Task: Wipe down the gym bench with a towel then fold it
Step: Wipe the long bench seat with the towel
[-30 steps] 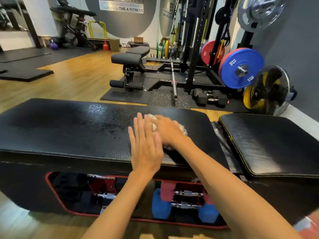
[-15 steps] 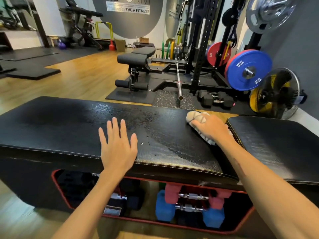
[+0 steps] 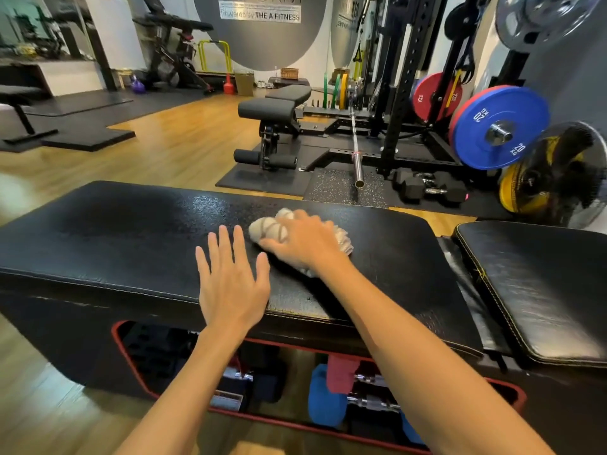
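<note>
The right hand (image 3: 303,239) has swept the bunched towel (image 3: 267,228) back leftward across the counter (image 3: 115,244), fingers curled around it; the left hand (image 3: 231,284) rests flat, fingers spread.

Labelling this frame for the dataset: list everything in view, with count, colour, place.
bench: 1, black, foreground, partly wet
second pad: 1, black, right of bench
towel: 1, cream, bunched on bench top
small dumbbells: several, blue and red, stored under bench
far bench: 1, black, mid-floor
barbell: 1, steel, on floor by rack
rack: 1, black, right rear
blue plate: 1, on rack
red plate: 1, on rack
fan: 1, black and yellow, far right
left hand: flat on bench
right hand: gripping towel
</note>
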A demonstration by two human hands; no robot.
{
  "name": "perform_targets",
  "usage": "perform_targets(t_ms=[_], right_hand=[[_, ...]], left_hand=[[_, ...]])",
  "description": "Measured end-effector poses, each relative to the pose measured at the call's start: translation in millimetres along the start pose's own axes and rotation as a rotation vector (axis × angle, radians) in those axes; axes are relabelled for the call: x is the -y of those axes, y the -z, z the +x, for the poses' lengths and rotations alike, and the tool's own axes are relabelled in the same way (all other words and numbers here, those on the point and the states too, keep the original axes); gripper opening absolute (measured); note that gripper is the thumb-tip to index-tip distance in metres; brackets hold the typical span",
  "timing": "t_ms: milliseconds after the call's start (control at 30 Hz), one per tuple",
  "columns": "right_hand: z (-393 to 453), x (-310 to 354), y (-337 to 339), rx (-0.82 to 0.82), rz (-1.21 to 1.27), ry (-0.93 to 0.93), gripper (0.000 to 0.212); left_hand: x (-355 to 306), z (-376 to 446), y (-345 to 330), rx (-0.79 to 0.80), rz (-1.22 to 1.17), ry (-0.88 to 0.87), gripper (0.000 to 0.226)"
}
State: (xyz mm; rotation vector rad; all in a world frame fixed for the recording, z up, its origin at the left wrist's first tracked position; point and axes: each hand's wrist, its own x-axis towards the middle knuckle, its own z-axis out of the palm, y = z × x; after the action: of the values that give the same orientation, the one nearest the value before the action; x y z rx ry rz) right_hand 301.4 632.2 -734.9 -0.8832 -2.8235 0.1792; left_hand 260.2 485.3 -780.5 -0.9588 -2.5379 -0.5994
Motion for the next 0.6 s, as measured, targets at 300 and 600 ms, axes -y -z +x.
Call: perform_targets(t_ms=[300, 600], right_hand=[[-74, -48, 19, 0.028, 0.031, 0.086, 0.075], [32, -92, 13, 0.011, 0.054, -0.199, 0.069]], left_hand=[[2, 0, 0, -0.032, 0.024, -0.015, 0.075], [0, -1, -2, -0.072, -0.054, -0.004, 0.071]])
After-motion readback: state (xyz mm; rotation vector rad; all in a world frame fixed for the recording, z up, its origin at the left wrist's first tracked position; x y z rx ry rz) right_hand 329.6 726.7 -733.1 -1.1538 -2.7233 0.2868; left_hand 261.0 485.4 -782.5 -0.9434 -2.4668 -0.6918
